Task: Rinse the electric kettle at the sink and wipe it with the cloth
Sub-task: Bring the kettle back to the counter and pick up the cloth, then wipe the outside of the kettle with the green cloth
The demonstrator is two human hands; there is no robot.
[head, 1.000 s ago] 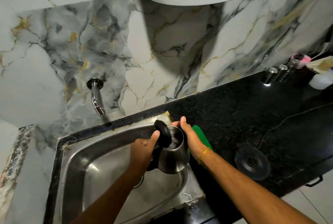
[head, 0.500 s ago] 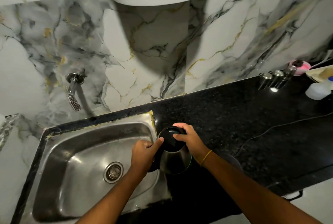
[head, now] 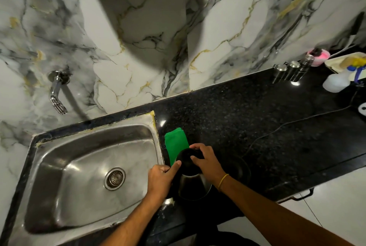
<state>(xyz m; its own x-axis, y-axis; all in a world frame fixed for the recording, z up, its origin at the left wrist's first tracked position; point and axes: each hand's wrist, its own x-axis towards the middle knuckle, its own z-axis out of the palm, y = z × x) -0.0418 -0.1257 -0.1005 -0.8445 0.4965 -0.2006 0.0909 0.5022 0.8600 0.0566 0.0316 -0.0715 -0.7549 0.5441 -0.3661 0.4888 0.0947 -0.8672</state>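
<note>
Steel kettle (head: 195, 185) gripped by left hand (head: 159, 181); right hand (head: 208, 161) presses its lid.

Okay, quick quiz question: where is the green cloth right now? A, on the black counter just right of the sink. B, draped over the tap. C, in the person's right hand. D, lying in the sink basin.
A: the green cloth lies flat on the black counter, just right of the sink rim and behind the kettle, with neither hand on it.
</note>
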